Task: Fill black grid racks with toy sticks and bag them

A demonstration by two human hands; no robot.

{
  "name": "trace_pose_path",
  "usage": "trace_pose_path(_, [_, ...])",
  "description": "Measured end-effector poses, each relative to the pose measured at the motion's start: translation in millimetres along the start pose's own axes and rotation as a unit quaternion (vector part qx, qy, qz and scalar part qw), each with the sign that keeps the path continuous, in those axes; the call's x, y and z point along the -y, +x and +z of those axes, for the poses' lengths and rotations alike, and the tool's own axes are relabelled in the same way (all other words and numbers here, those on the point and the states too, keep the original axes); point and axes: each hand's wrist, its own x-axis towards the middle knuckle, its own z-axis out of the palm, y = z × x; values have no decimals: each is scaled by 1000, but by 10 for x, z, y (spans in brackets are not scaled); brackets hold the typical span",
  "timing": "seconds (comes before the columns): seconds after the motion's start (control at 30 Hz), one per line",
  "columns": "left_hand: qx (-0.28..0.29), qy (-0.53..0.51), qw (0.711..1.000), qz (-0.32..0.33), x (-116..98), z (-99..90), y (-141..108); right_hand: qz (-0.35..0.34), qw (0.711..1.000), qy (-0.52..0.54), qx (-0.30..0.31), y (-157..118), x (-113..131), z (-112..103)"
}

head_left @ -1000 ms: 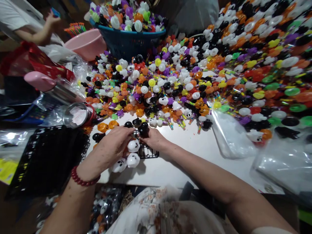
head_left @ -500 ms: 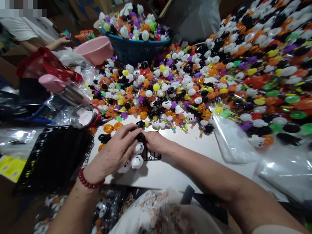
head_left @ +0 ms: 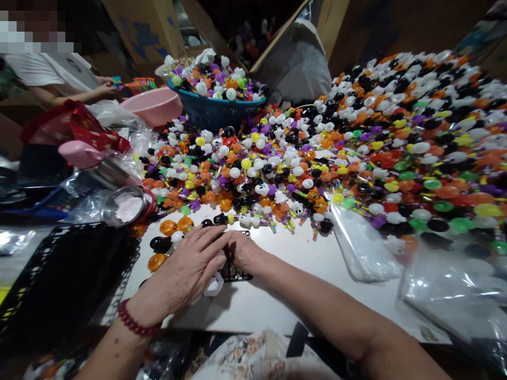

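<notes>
My left hand (head_left: 190, 264), with a red bead bracelet at the wrist, lies over several small toy heads, its fingers stretched out. White heads (head_left: 214, 284) show under its thumb. Orange heads (head_left: 157, 262) and a black one (head_left: 160, 244) lie to its left. My right hand (head_left: 243, 250) is at a black plastic grid (head_left: 237, 273), touching the left fingertips. Its fingers are bent, and their tips are hidden, so what they hold cannot be made out.
A large pile of colourful toys (head_left: 301, 158) covers the back and right. Clear bags (head_left: 364, 248) lie right. Black grids (head_left: 71, 279), a steel cup (head_left: 123, 206) and a pink basin (head_left: 154, 105) stand left. Behind are a blue basket (head_left: 217, 111) and a person's arm (head_left: 87, 95).
The view has tilted up, so the scene sits lower in the picture. My left hand has flattened over the white heads and covers more of them. My right hand stays at the grid.
</notes>
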Motion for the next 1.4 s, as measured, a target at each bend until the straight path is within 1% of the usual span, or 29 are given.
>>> trace_pose_path(0.1, [8,-1,1000,13,18,-12,20,1,1000,-22,-1,-14,-11,24])
trace_pose_path(0.23, [0,8,1000,7,9,-36,39,-4,999,-53,1,5,41,-26])
trace_pose_path(0.33, [-6,9,1000,11,-39,-71,20,28,998,-51,5,-23,129,-51])
trace_pose_path(0.4, [-1,4,1000,20,-81,-92,-23,38,999,-34,8,-110,203,-37])
trace_pose_path(0.5, [7,-10,999,41,-122,-98,-122,17,1000,-17,-1,-339,313,-26])
trace_pose_path(0.57, [9,-19,998,54,-122,-87,-185,21,999,-29,-19,-495,349,-88])
trace_pose_path(0.63, [9,-23,998,56,-110,-76,-225,50,994,-70,-61,-589,323,-225])
trace_pose_path(0.7, [6,-23,998,51,-99,-75,-234,85,978,-154,-108,-594,226,-408])
trace_pose_path(0.73, [4,-22,999,49,-98,-79,-230,102,965,-209,-123,-568,158,-501])
trace_pose_path(0.77, [2,-22,999,47,-101,-88,-222,119,948,-266,-128,-530,87,-587])
trace_pose_path(0.83, [-1,-22,999,47,-116,-113,-206,151,914,-358,-116,-449,-44,-719])
trace_pose_path(0.9, [0,-23,999,46,-137,-143,-201,171,893,-402,-107,-401,-121,-788])
trace_pose_path(0.97, [1,-27,999,40,-157,-172,-209,170,885,-418,-115,-410,-121,-808])
trace_pose_path(1.07, [3,-40,999,32,-173,-200,-224,145,891,-412,-124,-495,20,-814])
trace_pose_path(1.2, [16,-53,998,37,-165,-198,-207,80,933,-341,-87,-556,338,-866])
trace_pose_path(1.3, [17,-55,998,35,-150,-177,-179,35,955,-284,-75,-479,521,-884])
trace_pose_path(1.4, [12,-56,998,35,-139,-154,-161,19,975,-216,-55,-327,586,-838])
